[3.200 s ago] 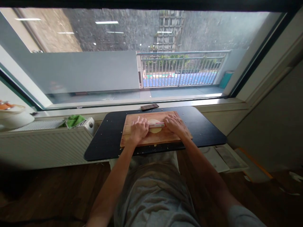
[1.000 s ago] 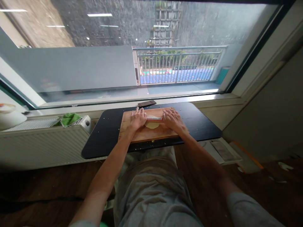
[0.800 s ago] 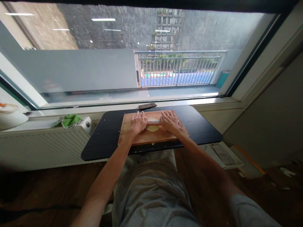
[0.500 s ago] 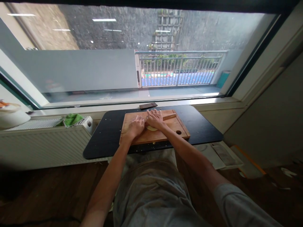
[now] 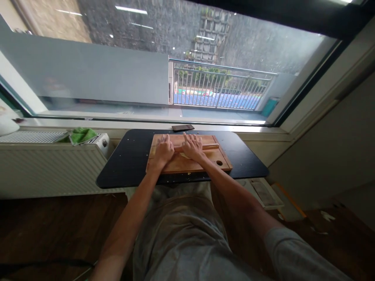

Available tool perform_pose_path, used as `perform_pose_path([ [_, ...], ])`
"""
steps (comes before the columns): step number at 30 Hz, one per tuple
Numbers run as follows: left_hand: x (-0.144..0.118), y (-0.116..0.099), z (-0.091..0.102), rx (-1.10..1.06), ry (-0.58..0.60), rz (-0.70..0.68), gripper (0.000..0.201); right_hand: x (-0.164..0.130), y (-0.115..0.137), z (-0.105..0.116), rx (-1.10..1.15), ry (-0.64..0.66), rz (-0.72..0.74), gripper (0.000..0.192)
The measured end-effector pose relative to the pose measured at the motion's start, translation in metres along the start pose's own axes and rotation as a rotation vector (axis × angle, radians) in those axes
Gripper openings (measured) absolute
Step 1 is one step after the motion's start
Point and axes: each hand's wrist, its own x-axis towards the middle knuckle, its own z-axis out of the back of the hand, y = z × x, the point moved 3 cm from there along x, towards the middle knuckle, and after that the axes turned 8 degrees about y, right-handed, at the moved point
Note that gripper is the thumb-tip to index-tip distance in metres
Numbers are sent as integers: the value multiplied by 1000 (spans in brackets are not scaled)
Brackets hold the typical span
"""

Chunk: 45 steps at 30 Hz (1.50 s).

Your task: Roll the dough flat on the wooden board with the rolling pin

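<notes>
Left hand: I have the left hand (image 5: pixel 164 150) over the left end of the rolling pin (image 5: pixel 211 146); whether its fingers wrap the wood, I can't tell.
Right hand: the right hand (image 5: pixel 192 146) lies across the pin, fingers stretched forward and a little apart, with a short gap between it and the left.
Rolling pin: crosswise under both hands, its bare length running out right of the right hand.
Dough: a pale edge of dough (image 5: pixel 184 155) shows just nearer me than the right hand; the rest is hidden.
Board: the wooden board (image 5: pixel 202 166) is beneath both hands, on the black table (image 5: pixel 246 156).
Handling: I'd judge the pin stiff, fairly light and ready to roll, the dough soft and easily torn.
Hold: I'd take the pin near both ends, palms flat; the dough by its rim, gently.
</notes>
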Motion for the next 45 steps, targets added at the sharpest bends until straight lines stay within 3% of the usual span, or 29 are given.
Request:
perform_pose_path([
  [5, 0, -3, 2, 33, -21, 29, 52, 11, -1, 7, -29, 36, 30, 69],
  [14, 0, -3, -1, -18, 30, 24, 67, -18, -1, 3, 20, -10, -37, 75],
  [21, -1, -2, -2, -37, -16, 54, 56, 16, -1, 13, -23, 138, 24, 74],
  [25, -2, -3, 0, -52, -11, 62, 56, 17, -1, 12, -33, 100, 39, 76],
  [33, -2, -5, -2, -86, -28, 40, 61, -18, 1, 8, -12, -26, 10, 77],
  [41, -1, -1, -4, -65, -26, 58, 53, 22, 2, 18, 0, 135, 27, 79],
  [45, 0, -1, -3, -59, -23, 69, 51, 20, 3, 18, -32, 128, 26, 82],
])
